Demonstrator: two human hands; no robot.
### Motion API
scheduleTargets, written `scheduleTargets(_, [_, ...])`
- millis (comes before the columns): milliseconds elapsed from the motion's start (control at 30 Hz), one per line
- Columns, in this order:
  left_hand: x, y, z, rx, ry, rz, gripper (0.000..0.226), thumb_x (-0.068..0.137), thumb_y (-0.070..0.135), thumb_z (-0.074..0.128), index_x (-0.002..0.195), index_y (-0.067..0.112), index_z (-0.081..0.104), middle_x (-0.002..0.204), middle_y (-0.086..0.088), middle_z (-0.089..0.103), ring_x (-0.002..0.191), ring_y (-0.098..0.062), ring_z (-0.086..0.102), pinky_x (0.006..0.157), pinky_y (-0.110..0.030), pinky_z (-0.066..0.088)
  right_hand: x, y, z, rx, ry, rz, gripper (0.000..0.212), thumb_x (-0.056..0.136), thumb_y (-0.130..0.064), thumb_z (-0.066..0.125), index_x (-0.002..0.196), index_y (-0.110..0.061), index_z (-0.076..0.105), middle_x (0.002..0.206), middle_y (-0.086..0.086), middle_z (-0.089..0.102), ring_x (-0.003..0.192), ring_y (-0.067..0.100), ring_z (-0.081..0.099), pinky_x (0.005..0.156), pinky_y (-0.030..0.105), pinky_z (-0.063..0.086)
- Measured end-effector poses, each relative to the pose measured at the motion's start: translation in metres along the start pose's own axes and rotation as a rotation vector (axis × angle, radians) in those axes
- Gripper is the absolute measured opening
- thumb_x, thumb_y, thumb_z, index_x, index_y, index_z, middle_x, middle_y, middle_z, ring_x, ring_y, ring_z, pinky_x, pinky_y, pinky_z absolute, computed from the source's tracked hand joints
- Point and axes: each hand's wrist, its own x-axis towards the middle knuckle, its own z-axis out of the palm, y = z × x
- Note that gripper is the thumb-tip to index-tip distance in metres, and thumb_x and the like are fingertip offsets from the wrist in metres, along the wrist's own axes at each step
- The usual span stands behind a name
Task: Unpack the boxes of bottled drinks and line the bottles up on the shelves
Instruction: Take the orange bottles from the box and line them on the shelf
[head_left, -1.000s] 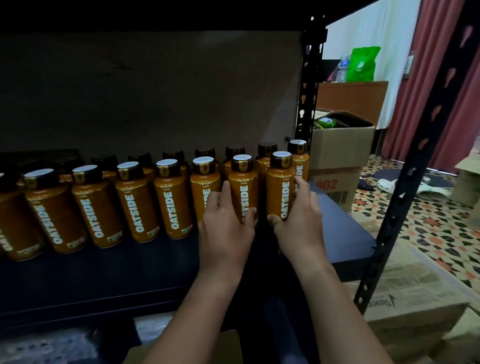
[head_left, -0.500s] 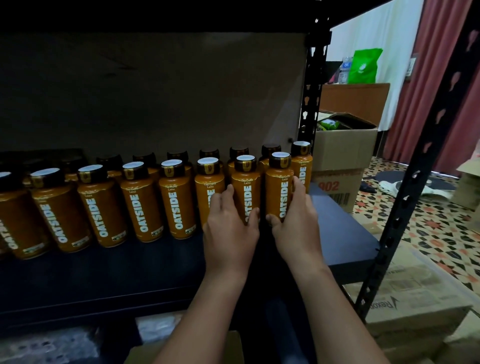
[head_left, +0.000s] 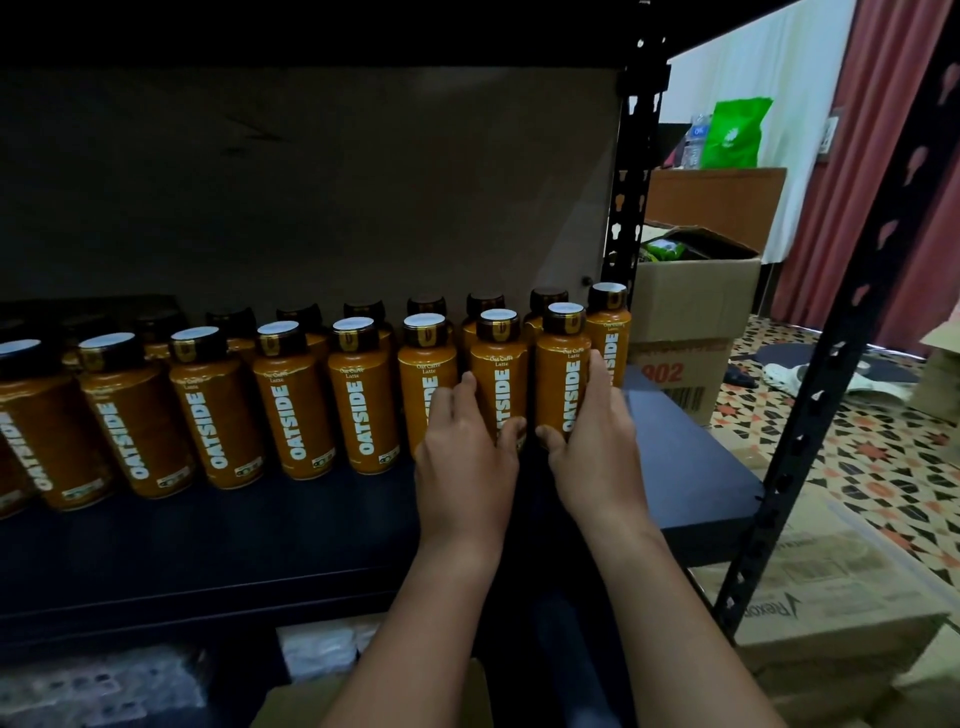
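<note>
I have both hands on the front row now, and this is the placing step: two orange bottles are being set into line at the right end of the shelf (head_left: 691, 467). My left hand (head_left: 467, 457) wraps one bottle (head_left: 500, 374), thumb curled onto its right side and fingers round its left, with a fingertip reaching toward the neighbour bottle (head_left: 427, 384) just left of it. My right hand (head_left: 597, 447) grips the next bottle (head_left: 563, 374), thumb low on the front by the label, fingers curled round the far right side. Both bottles stand upright and look seated on the shelf, though my hands hide their bases, so I can't swear to it. Just beyond my right fingers stands the end bottle (head_left: 609, 332), close by the black upright (head_left: 631, 208). Further left of my left hand the front row (head_left: 208, 405) runs on, labels facing out, with a second row of dark caps behind it. My judgement: the row is nearly lined up here. Next I'd nudge these two snug against their neighbours and level with the front edge of the row, then ease my fingers off straight back, without tipping anything. After that, more bottles come from a box; the cardboard boxes (head_left: 831, 597) sit low to the right of my right arm.
</note>
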Motion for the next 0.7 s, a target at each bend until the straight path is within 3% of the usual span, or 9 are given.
scheduleTargets(333, [0.001, 0.000, 0.000, 0.037, -0.015, -0.010, 0.066, 0.093, 0.038, 0.072, 0.149, 0.013, 0.047, 0.144, -0.007, 0.052, 0.125, -0.024, 0.059, 0.096, -0.040, 0.057, -0.001, -0.001, -0.002, -0.010, -0.006, -0.010, 0.092, 0.095, -0.018, 0.068, 0.161, -0.027, 0.003, 0.155, 0.006, 0.032, 0.140, 0.025, 0.038, 0.108, 0.043, 0.042])
scheduleTargets(600, [-0.007, -0.010, -0.007, -0.035, 0.015, 0.051, 0.042, 0.094, 0.032, 0.071, 0.130, 0.013, 0.061, 0.114, -0.003, 0.065, 0.093, -0.018, 0.069, 0.075, -0.037, 0.062, -0.005, 0.002, -0.001, -0.005, 0.009, -0.018, 0.096, 0.094, -0.020, 0.070, 0.160, -0.026, 0.002, 0.151, 0.008, 0.035, 0.138, 0.027, 0.040, 0.106, 0.043, 0.043])
scheduleTargets(700, [-0.006, -0.021, -0.021, 0.019, 0.029, 0.167, 0.037, 0.094, 0.027, 0.071, 0.127, 0.013, 0.063, 0.109, -0.002, 0.064, 0.090, -0.015, 0.065, 0.073, -0.033, 0.060, -0.009, -0.004, -0.003, -0.053, 0.079, -0.066, 0.090, 0.092, -0.026, 0.070, 0.160, -0.025, 0.010, 0.153, 0.007, 0.030, 0.143, 0.027, 0.025, 0.109, 0.046, 0.037])
